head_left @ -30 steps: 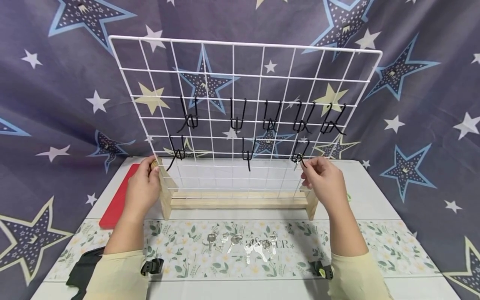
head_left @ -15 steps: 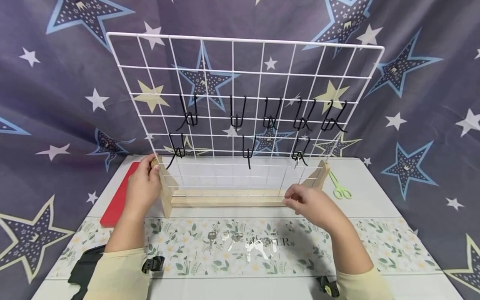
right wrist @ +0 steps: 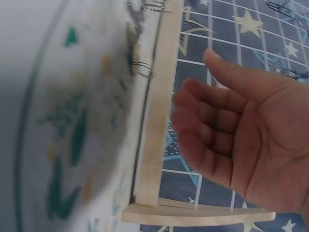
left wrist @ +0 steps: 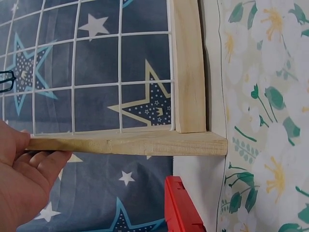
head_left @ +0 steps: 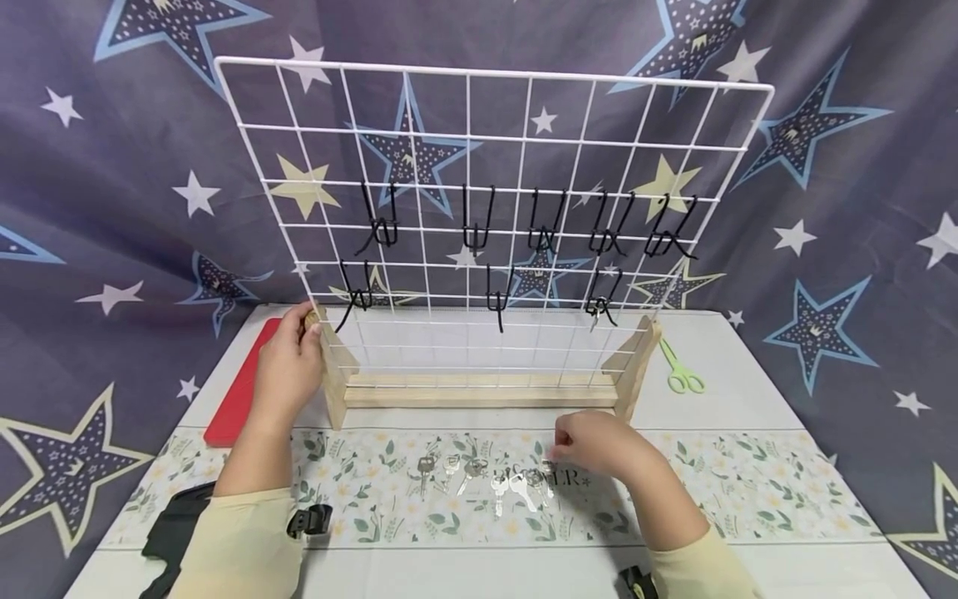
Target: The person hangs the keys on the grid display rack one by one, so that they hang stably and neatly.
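My left hand grips the top of the wooden stand's left upright, thumb on one face and fingers round the other. The stand carries a white wire grid with black hooks in two rows. From the lower right hook hangs a key on a ring. My right hand is over the right end of a group of keys on the floral runner; its fingertips overlap the rightmost one in the head view. In the right wrist view its fingers are loosely bent and hold nothing.
Green scissors lie right of the stand. A red flat object lies left of it, close to my left forearm. A black item is at the front left. Behind hangs a star-patterned curtain.
My right hand has left the key on the lower right hook and come down toward the runner, over the keys. The scissors are now uncovered. My left hand stays on the stand.
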The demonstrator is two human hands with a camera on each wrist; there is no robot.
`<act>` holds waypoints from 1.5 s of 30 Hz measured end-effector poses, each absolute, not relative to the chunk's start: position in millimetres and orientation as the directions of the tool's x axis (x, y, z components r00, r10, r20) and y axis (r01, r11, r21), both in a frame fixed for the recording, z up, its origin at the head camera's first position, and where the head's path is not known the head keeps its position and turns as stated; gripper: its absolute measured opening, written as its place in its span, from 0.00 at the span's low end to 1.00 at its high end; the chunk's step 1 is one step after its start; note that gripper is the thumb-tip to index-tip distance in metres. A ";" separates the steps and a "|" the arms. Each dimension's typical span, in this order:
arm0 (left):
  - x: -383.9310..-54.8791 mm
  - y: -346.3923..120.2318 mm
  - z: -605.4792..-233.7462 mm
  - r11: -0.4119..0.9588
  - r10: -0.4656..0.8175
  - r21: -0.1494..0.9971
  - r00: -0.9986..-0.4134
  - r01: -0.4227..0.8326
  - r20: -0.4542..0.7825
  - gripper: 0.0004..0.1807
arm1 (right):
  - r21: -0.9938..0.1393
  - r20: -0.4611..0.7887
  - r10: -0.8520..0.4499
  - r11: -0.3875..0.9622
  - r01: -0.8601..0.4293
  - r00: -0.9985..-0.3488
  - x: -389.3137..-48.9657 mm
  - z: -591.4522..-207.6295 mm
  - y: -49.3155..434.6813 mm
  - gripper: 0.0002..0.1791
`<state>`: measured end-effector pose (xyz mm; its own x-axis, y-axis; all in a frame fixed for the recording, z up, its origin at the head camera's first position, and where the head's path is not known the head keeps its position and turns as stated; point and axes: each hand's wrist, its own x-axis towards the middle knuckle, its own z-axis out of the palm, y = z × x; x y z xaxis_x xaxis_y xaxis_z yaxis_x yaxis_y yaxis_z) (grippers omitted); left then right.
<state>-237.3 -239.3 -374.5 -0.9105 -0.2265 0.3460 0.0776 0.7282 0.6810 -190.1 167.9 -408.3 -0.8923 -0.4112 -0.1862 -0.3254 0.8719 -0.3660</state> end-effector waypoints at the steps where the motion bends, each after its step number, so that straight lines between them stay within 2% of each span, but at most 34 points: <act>1: -237.5 -239.3 -374.2 0.728 -0.228 0.681 -0.910 0.078 0.347 0.24 | -0.357 -0.201 -0.403 0.879 -0.317 -0.893 -190.4 -411.2 166.8 0.14; 5: -237.9 -239.4 -373.8 0.732 -0.225 0.677 -0.911 0.076 0.345 0.24 | -0.303 -0.263 -0.361 0.911 -0.279 -0.894 -190.0 -419.7 162.6 0.18; 10: -238.8 -239.4 -372.9 0.735 -0.220 0.673 -0.910 0.082 0.351 0.24 | -0.238 -0.279 -0.330 0.934 -0.268 -0.902 -191.4 -422.9 156.7 0.20; 18: -238.0 -239.7 -370.9 0.738 -0.225 0.670 -0.907 0.080 0.356 0.24 | -0.179 -0.257 -0.341 0.936 -0.303 -0.904 -193.9 -427.8 148.1 0.12; 26: -236.3 -239.6 -370.9 0.737 -0.228 0.672 -0.907 0.076 0.353 0.24 | -0.152 -0.254 -0.338 0.939 -0.307 -0.906 -194.4 -429.4 145.9 0.12; 32: -234.5 -240.3 -371.0 0.739 -0.231 0.671 -0.909 0.068 0.346 0.24 | -0.128 -0.270 -0.344 0.938 -0.321 -0.899 -195.0 -429.1 145.0 0.05; 36: -234.0 -240.2 -371.8 0.741 -0.226 0.668 -0.910 0.069 0.346 0.24 | -0.140 -0.259 -0.339 0.940 -0.312 -0.904 -194.6 -430.8 147.2 0.05; 45: -234.9 -238.8 -373.9 0.735 -0.232 0.674 -0.904 0.078 0.358 0.23 | -0.248 -0.203 -0.319 0.931 -0.266 -0.926 -192.1 -426.5 160.5 0.10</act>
<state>-234.9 -238.8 -373.9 -0.9043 -0.2325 0.3581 0.0780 0.7347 0.6739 -192.1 160.5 -426.5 -0.9257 -0.3188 -0.2035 -0.2662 0.9314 -0.2483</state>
